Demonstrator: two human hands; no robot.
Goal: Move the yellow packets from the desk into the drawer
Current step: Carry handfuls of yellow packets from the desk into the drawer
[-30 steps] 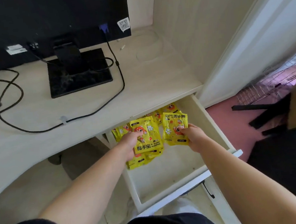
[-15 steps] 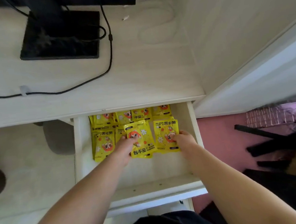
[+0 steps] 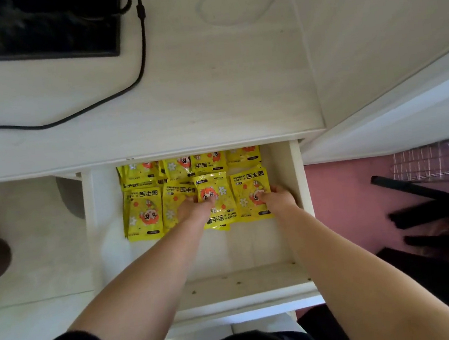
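An open pale drawer (image 3: 243, 281) sticks out below the desk (image 3: 209, 93). Several yellow packets (image 3: 143, 209) lie in rows across its back half. My left hand (image 3: 194, 210) reaches into the drawer and holds a yellow packet (image 3: 216, 198) near the middle, thumb on its face. My right hand (image 3: 277, 199) holds another yellow packet (image 3: 249, 192) at the right side of the drawer, thumb on top of it. Both packets sit low, at the level of the other packets. No packet shows on the desk top.
A black monitor base (image 3: 45, 28) and a black cable (image 3: 115, 95) lie on the desk at upper left. A white wall panel (image 3: 370, 43) stands right of the desk. Pink floor (image 3: 343, 204) with dark items (image 3: 430, 212) lies to the right.
Both hands have lowered from above the drawer into it, bringing their packets down beside the other packets. The view has tilted downward and closer over the drawer.
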